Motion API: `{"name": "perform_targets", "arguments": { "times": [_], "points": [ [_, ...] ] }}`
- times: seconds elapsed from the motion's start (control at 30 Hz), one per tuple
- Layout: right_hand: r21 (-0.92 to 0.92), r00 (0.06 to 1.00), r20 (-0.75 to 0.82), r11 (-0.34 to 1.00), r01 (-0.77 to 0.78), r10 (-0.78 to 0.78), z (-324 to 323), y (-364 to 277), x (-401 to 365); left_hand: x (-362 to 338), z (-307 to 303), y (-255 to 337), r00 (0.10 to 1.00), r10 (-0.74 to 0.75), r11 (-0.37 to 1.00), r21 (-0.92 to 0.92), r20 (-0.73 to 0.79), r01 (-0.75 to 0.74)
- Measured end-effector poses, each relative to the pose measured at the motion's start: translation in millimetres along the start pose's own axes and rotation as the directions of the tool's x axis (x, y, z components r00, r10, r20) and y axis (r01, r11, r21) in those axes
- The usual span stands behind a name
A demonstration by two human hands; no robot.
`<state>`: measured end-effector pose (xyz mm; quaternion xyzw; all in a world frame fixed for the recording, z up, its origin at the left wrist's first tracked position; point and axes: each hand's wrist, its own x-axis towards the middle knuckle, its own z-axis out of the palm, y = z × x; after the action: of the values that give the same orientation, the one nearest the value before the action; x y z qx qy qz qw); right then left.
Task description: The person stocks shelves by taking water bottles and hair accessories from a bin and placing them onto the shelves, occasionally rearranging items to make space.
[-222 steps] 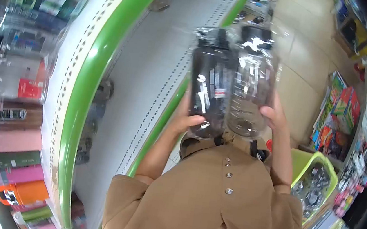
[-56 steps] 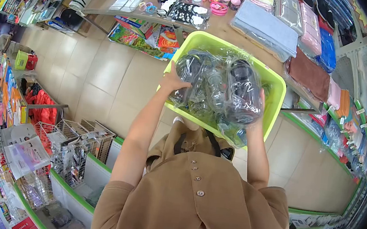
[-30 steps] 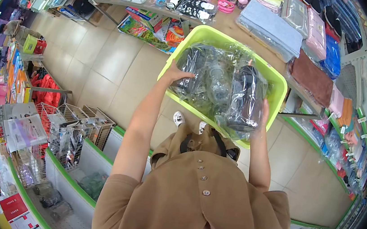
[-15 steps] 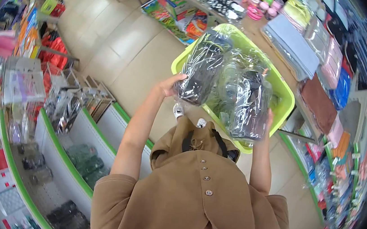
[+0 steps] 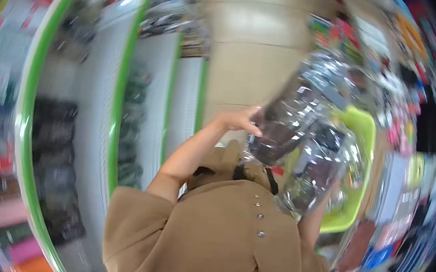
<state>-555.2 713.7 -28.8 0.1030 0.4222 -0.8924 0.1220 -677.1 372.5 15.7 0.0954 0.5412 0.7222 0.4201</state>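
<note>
My left hand (image 5: 242, 121) is closed on the lower left side of a large dark see-through bottle (image 5: 285, 123) in clear plastic wrap. That bottle leans, its upper end pointing away from me. In my right hand (image 5: 328, 196), mostly hidden behind it, is a second wrapped bottle (image 5: 308, 170) with a dark cap. Both bottles are held side by side in front of my chest, left of a yellow-green plastic basket (image 5: 368, 164). More clear-wrapped items lie inside the basket, blurred.
White shelves with green edges (image 5: 116, 124) stand on my left, holding rows of dark bottles (image 5: 56, 166) and greenish ones (image 5: 133, 121). Tiled floor (image 5: 259, 60) stretches ahead. On the right is a table with folded goods (image 5: 390, 182) and small colourful items.
My view has turned left toward the shelves, so the basket now appears farther right. Both bottles have been carried away from above the basket, still in my hands.
</note>
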Motion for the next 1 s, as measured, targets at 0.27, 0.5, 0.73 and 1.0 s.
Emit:
{"name": "perform_targets", "arguments": {
  "times": [0.27,0.5,0.73,1.0],
  "points": [
    [-0.142,0.841,0.367,0.917,-0.372,0.398,33,62,95,-109,-36,-19,0.831,0.406,0.855,-0.164,-0.38,-0.492],
    [-0.204,0.75,0.43,0.863,-0.462,0.503,91,124,139,-207,-47,-31,0.62,0.427,0.853,0.064,-0.658,-0.519],
    [-0.422,0.481,0.533,0.711,-0.562,0.697,161,164,232,-267,-22,-47,0.318,0.379,0.78,0.115,-0.869,-0.615],
    [-0.53,0.375,0.63,0.729,-0.433,0.68,318,188,274,-261,-4,-105,-0.043,0.412,0.583,0.299,-0.91,-0.755]
  ]
}}
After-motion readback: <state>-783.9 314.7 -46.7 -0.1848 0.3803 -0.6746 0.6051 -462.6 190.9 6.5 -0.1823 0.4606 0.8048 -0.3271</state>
